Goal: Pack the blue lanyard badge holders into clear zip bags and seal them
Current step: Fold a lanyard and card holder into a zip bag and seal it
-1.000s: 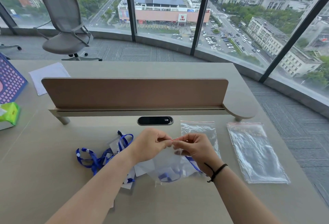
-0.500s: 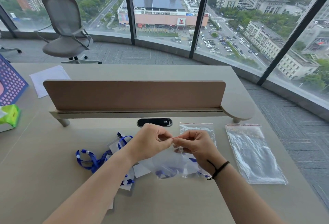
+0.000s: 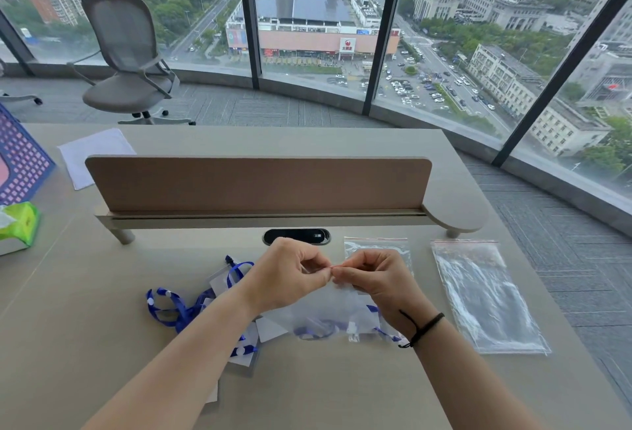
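Bare desk lies near; divider panel blocks reach beyond

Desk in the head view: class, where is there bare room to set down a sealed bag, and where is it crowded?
Free: the near edge of the desk between the forearms, and the left stretch between the tissue pack and the lanyards. Crowded: the middle, where both hands pinch the bag, and the right, under the empty bags.

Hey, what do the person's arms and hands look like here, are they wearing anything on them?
Both forearms are bare, with no sleeves in view and no gloves. The left hand shows no rings or watch. The right hand has a thin black cord bracelet around the wrist, with a loose end trailing off it.
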Available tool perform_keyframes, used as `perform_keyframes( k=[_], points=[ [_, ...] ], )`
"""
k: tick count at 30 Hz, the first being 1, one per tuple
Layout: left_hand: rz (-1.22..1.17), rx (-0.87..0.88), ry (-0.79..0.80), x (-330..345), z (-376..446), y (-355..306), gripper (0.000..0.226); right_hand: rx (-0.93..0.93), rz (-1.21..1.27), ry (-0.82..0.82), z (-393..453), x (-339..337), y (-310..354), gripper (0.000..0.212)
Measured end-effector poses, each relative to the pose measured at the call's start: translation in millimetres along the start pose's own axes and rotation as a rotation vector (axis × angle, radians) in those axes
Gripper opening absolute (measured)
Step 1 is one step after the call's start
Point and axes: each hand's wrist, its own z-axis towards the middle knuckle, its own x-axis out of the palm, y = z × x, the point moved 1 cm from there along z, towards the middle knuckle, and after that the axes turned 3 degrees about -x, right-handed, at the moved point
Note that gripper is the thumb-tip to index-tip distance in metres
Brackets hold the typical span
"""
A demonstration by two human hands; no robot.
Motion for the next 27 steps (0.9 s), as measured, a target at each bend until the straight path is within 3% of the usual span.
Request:
perform_keyframes(
  k=[16,20,24,27],
  points=[
    [0.087,-0.280,0.018,-39,-29,59,0.013,0.018,0.102,-0.152,-8,-45,-10,0.005],
    [0.095,-0.302,-0.004,-41,-33,65,0.015,0.030,0.116,-0.175,-9,-53,-15,0.017],
    [0.035,-0.301,-0.031,-36,-32,63,0.013,0.036,0.148,-0.192,-12,-59,-19,0.016],
    [-0.085,-0.336,-0.010,-33,-30,60,0.011,0.073,0.177,-0.169,-19,-69,-20,0.040]
  ],
)
